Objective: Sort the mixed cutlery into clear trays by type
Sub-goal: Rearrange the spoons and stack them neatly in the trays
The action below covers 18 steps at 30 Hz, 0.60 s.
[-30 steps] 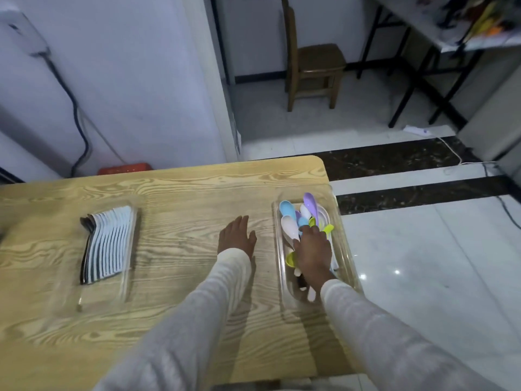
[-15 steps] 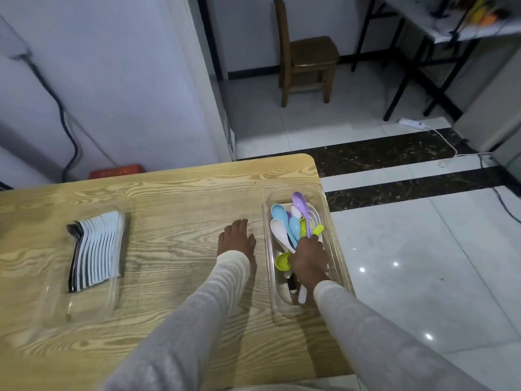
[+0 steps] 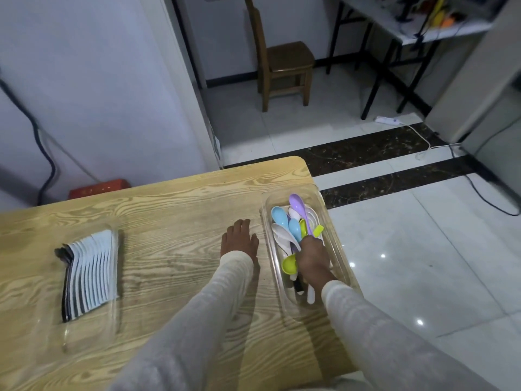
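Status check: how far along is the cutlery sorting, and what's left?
Done: a neat row of black-and-white pieces sits in the left clear tray. In hand: the right hand grips handles among the coloured spoons in the right tray; the left hand rests flat on the table. Left: blue, white, purple and green spoons lie mixed there.

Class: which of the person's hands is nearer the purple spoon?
Right. The right hand is in the tray, at the handle end of the purple spoon; the left hand lies flat on the table, left of the tray.
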Motion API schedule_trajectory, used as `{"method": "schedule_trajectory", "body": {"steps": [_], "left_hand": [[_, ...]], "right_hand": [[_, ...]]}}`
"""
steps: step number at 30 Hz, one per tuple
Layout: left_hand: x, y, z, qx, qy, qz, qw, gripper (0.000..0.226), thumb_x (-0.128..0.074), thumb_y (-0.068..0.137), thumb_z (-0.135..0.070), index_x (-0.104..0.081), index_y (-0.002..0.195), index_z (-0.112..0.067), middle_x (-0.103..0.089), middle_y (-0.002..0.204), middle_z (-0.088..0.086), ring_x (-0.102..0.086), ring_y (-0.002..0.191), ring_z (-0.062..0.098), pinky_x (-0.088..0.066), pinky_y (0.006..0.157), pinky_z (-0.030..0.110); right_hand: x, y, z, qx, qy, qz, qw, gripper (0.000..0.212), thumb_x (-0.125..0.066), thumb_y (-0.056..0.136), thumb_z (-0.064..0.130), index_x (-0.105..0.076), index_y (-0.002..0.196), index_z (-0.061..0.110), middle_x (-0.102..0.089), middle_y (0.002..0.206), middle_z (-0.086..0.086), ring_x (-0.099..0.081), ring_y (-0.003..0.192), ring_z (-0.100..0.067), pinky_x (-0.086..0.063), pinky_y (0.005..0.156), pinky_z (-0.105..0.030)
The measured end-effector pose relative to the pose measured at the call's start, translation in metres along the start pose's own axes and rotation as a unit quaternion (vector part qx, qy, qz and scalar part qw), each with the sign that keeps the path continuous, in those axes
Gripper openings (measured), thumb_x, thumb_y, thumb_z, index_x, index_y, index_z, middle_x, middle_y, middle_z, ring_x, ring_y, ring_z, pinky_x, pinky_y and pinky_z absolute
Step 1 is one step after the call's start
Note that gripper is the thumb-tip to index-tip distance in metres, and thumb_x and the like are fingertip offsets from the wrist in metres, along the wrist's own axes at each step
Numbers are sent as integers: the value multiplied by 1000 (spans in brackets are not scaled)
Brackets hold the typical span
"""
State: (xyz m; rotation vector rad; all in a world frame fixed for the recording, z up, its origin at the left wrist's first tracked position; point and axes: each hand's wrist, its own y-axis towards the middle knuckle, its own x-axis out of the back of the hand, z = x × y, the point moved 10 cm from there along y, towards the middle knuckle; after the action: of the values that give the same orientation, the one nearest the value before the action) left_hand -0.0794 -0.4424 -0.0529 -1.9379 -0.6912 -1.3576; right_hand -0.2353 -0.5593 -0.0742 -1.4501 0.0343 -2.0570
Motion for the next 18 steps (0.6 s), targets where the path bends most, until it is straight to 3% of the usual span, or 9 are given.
{"method": "schedule_trajectory", "body": {"steps": [4,10,14,18], "left_hand": [[-5,3,-11,-18,-7,-4,1000,48,-38,96,-29,-28,142,-19,-34,143,3,-33,130,23,-27,106,34],[-9,-1,-50,-44,-4,-12,999,41,-40,94,-22,-38,135,-18,-44,133,5,-40,124,24,-31,98,34],[-18,-1,-87,-54,-22,34,998,35,-38,95,-18,-43,130,-16,-50,128,8,-45,120,27,-34,95,34],[-34,-1,-123,-7,-122,100,987,30,-40,96,-21,-50,122,-11,-58,118,13,-58,104,31,-45,86,32]], "right_hand": [[13,4,0,-12,27,-19,999,19,-49,92,13,-60,105,4,-61,111,-17,-59,106,-34,-47,80,-33],[41,15,-7,-30,173,-64,982,23,-50,91,18,-63,106,7,-66,109,-17,-60,102,-35,-46,79,-33],[59,22,-17,-29,243,-78,967,23,-57,90,23,-65,105,7,-68,104,-16,-62,96,-35,-47,77,-33],[74,31,-32,-21,268,-66,961,23,-58,90,25,-65,102,6,-68,99,-12,-62,93,-31,-44,73,-30]]}}
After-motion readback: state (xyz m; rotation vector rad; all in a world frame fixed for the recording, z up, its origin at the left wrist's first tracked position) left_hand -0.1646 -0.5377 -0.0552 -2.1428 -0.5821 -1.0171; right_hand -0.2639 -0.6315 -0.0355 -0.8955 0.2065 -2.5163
